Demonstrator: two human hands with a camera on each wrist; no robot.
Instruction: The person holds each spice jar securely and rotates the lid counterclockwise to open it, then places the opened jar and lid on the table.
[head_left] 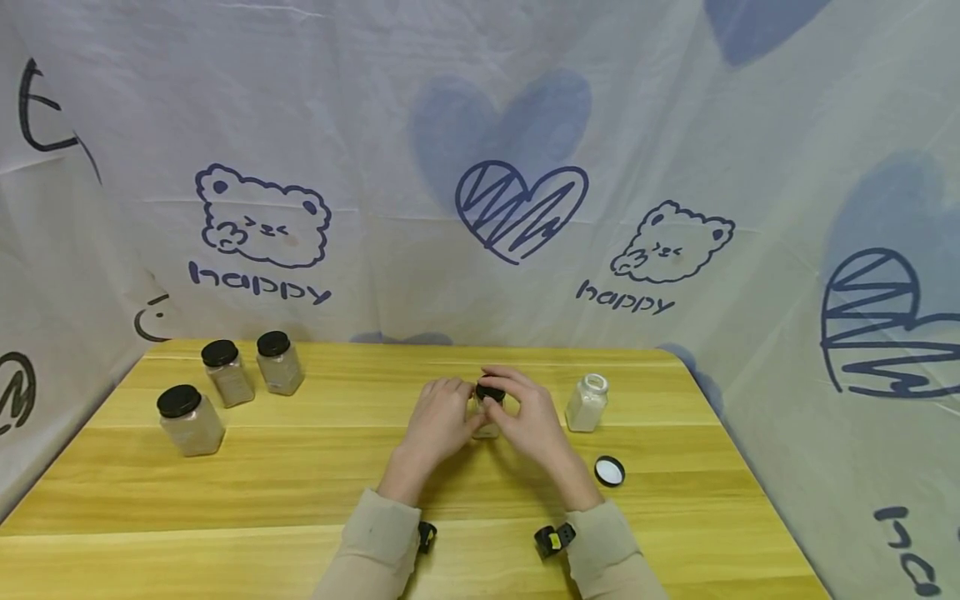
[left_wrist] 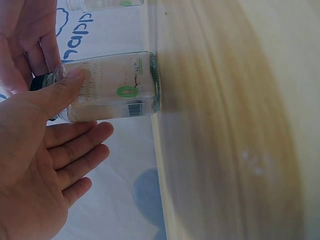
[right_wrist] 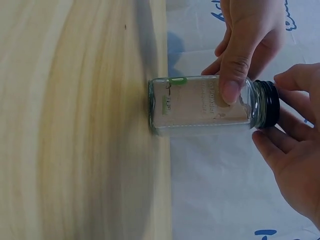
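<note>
My left hand (head_left: 441, 419) holds a clear glass jar (left_wrist: 112, 90) of pale powder by its body. In the left wrist view its thumb lies across the labelled face, and the other fingers are behind. My right hand (head_left: 531, 417) grips the jar's black lid (right_wrist: 267, 104) between thumb and fingers. The lid sits on the jar's neck. The jar stands upright on the table, its label partly reading "Powder". To the right of my hands stands an uncapped jar (head_left: 587, 406) of whitish powder. A loose black lid (head_left: 610, 472) with a white inside lies in front of it.
Three black-lidded jars stand at the table's left: one nearer (head_left: 193, 427), one behind it (head_left: 231, 382) and one farther right (head_left: 281, 372). A printed cloth (head_left: 390, 208) hangs behind the wooden table (head_left: 300, 492).
</note>
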